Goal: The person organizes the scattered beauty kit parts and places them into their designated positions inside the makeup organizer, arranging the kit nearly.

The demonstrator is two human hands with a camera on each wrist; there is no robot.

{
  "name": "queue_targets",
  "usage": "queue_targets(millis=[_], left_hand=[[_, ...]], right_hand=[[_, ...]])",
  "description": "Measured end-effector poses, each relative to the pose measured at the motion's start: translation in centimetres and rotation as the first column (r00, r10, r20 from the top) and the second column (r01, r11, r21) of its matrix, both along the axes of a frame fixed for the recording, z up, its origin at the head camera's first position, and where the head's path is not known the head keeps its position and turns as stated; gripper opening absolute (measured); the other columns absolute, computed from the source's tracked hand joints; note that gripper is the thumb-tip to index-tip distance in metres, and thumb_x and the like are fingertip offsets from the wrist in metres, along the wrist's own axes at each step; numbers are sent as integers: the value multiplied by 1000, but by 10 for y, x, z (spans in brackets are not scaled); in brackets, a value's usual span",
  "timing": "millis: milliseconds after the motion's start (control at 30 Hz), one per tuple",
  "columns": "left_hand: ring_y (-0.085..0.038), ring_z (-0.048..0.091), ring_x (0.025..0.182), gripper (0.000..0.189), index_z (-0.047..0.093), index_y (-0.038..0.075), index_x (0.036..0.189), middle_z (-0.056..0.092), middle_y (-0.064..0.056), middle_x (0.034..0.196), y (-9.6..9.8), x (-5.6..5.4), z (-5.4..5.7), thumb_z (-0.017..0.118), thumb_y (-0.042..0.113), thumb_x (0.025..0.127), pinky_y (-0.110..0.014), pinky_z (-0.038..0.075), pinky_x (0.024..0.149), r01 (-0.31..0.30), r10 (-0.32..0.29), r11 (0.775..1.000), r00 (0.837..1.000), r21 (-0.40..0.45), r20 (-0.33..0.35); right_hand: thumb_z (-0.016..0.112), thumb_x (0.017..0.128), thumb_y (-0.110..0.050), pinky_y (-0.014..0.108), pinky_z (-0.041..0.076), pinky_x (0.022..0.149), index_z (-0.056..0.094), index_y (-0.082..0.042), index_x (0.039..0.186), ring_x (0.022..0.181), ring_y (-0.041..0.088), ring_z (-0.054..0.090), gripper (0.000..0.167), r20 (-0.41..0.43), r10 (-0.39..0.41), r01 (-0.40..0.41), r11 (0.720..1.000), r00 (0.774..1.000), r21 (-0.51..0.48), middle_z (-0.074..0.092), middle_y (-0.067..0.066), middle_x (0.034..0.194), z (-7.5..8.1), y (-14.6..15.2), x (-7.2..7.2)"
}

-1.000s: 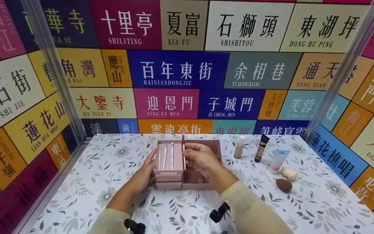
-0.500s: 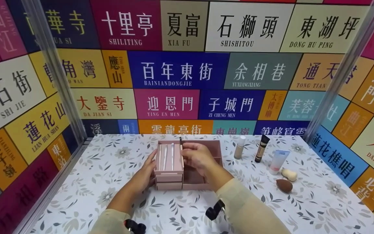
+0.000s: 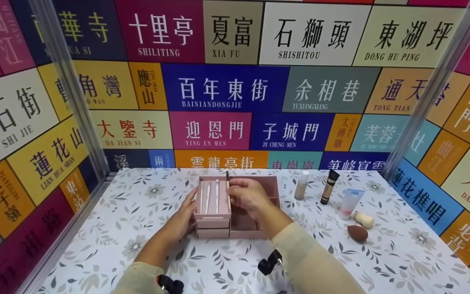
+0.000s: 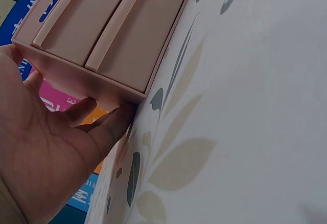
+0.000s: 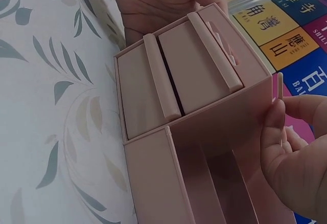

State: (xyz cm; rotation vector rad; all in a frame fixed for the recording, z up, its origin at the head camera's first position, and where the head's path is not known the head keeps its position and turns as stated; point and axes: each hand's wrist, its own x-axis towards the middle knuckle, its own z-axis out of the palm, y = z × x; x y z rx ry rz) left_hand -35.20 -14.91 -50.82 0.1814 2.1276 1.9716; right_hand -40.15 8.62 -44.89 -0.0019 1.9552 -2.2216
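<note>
A pink desktop organizer (image 3: 212,224) with two stacked drawers and open compartments on its right stands on the table. Two thin white sticks (image 3: 217,195) lie in its upper tray. My right hand (image 3: 251,198) pinches a slim, pencil-like stick (image 5: 280,85) with a dark far end between thumb and fingers. It is held upright by the tray's right edge, pointing away from me. On the left side of the organizer, my left hand (image 4: 56,142) rests with extended fingers against the wall, away from the drawer fronts.
To the right stand a frosted bottle (image 3: 300,185) with a white cap, a black-capped tube (image 3: 329,188) and a blue-white squeeze tube (image 3: 350,203). A cream sponge (image 3: 363,219) and a brown sponge (image 3: 357,233) lie in front. Printed walls enclose the floral tabletop (image 3: 137,220).
My right hand has shifted slightly left with the pencil-like stick, bringing it to the tray's right edge, and then stays nearly still. My left hand and the organizer keep their places.
</note>
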Motion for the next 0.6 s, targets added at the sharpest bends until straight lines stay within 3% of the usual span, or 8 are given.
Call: queue_targets(millis=[200, 333, 600], left_hand=[[-43, 38, 159, 59, 14, 53, 168, 24, -12, 179, 0, -1, 1, 36, 52, 113, -62, 31, 130, 1, -1, 1000, 1000, -3, -3], [-42, 39, 159, 59, 14, 55, 168, 23, -12, 179, -1, -1, 1, 35, 53, 113, -61, 31, 130, 4, -4, 1000, 1000, -16, -7], [-40, 48, 153, 57, 15, 60, 165, 32, -13, 176, -1, 0, 2, 34, 57, 112, -58, 40, 126, -2, 2, 998, 1000, -65, 2]], right_hand=[[77, 92, 0, 25, 63, 74, 68, 2, 137, 81, 15, 71, 46, 3, 7, -7, 1000, 1000, 10, 77, 16, 115, 0, 0, 0], [76, 94, 1, 26, 64, 74, 68, 3, 136, 82, 16, 72, 43, 0, 9, -9, 1000, 1000, -2, 77, 14, 110, 0, 0, 0], [77, 93, 0, 26, 65, 76, 67, 3, 139, 83, 16, 70, 47, -12, 2, -2, 1000, 1000, -8, 74, 10, 107, 2, 2, 3]])
